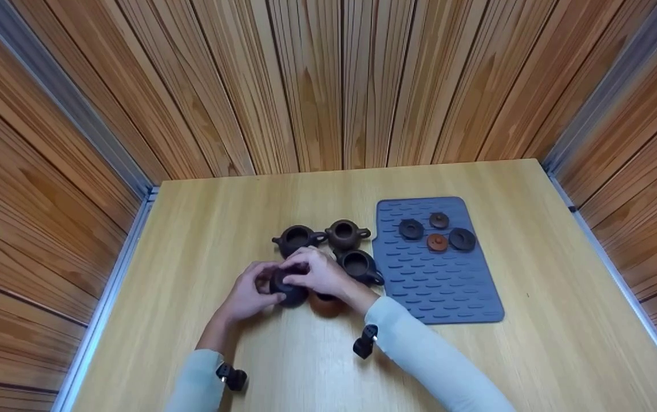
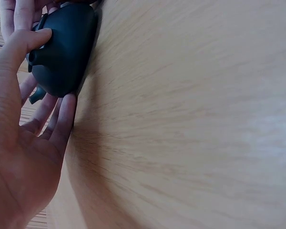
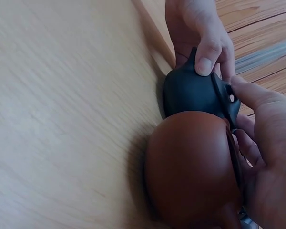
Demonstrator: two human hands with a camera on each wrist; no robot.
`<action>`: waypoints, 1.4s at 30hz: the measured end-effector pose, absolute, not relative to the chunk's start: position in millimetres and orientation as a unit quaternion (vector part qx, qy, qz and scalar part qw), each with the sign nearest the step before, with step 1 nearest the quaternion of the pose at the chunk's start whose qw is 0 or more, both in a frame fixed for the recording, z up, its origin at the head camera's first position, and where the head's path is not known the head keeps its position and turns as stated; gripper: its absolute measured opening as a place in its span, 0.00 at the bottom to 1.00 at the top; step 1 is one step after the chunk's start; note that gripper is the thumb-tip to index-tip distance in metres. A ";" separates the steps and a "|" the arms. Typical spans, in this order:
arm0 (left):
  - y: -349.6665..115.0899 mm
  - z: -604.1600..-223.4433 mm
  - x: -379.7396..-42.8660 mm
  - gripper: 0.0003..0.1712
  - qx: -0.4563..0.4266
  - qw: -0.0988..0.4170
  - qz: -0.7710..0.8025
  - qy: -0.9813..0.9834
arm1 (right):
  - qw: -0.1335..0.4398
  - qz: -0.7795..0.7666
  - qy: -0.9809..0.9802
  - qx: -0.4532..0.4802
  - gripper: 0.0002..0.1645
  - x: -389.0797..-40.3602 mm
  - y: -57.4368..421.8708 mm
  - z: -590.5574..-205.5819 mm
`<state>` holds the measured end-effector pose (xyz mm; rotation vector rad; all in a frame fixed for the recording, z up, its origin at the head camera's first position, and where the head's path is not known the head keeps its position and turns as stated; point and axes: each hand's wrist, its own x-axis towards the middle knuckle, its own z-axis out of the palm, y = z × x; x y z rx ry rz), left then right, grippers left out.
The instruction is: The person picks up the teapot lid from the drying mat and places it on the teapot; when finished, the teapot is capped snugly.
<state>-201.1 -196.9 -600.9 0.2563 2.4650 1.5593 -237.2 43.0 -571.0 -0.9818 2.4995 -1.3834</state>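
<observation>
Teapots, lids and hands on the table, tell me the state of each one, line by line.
dark teapot: lidless, gripped by both hands.
reddish teapot: on the table, under the right hand.
three other teapots: upright, lidless, untouched.
four lids: off, lying on the grey mat.
left hand: fingers curled round the dark teapot.
right hand: fingers curled over the dark teapot's top.

Count on the bench (image 1: pixel 534 355): 5 small clay teapots, all lidless. 3 dark ones (image 1: pixel 297 237) (image 1: pixel 345 232) (image 1: pixel 358 264) clustered at centre, 1 dark one (image 1: pixel 289 293) plus 1 reddish-brown one (image 1: pixel 327 304) under the hands. 1 grey ribbed mat (image 1: pixel 448 297) on the right. 4 lids on it: 3 dark (image 1: pixel 411 229) (image 1: pixel 438 220) (image 1: pixel 462 239), 1 reddish-brown (image 1: pixel 436 242).
</observation>
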 end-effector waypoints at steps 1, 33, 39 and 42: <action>-196.8 -600.8 -201.1 0.39 0.086 0.107 0.529 0.838 | 0.062 -0.463 0.824 -0.322 0.17 -237.3 43.7 -570.6; -198.0 -600.8 -200.0 0.37 0.070 0.111 0.529 0.838 | 0.019 -0.530 0.813 -0.241 0.16 -259.8 122.0 -551.2; -197.7 -600.6 -200.2 0.37 0.066 0.110 0.526 0.841 | 0.008 -0.537 0.819 -0.203 0.15 -264.9 146.3 -547.4; -197.5 -600.5 -199.7 0.37 0.066 0.112 0.527 0.839 | -0.013 -0.523 0.830 -0.194 0.15 -267.5 158.7 -547.3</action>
